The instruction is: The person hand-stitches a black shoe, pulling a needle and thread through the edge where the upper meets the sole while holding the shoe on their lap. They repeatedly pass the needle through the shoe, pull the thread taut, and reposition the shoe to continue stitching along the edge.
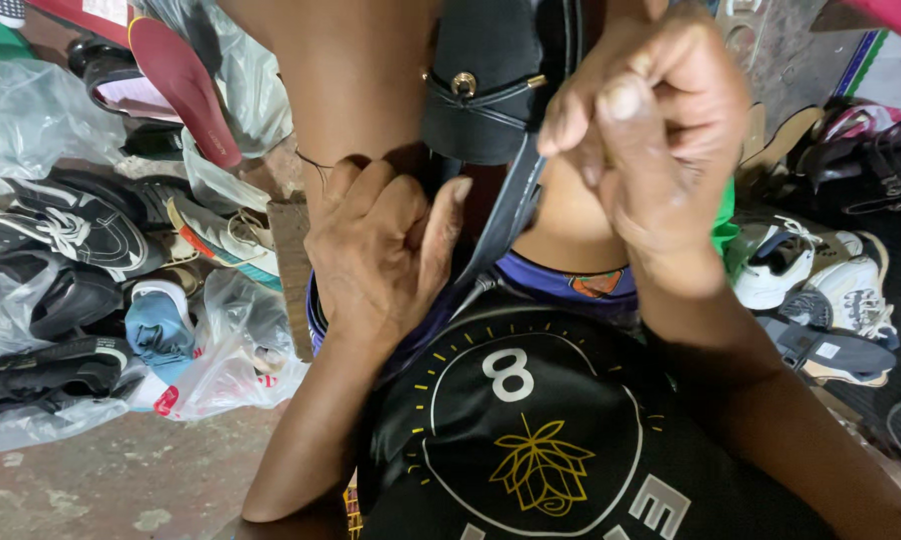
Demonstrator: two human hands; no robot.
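A black leather shoe (491, 80) with a small brass stud and a thin strap sits between my knees, at the top middle. My left hand (381, 250) rests on my left knee just below the shoe, fingers curled around a thin dark thread (316, 163). My right hand (651, 140) is raised to the right of the shoe, with thumb and fingers pinched together. What they pinch is too small to make out. A dark strap (511, 215) hangs from the shoe between both hands.
Heaps of worn shoes and sneakers (71, 225), some in clear plastic bags (231, 350), lie on the concrete floor (101, 470) to the left. A red insole (186, 85) leans at the top left. White sneakers (801, 265) and sandals lie on the right.
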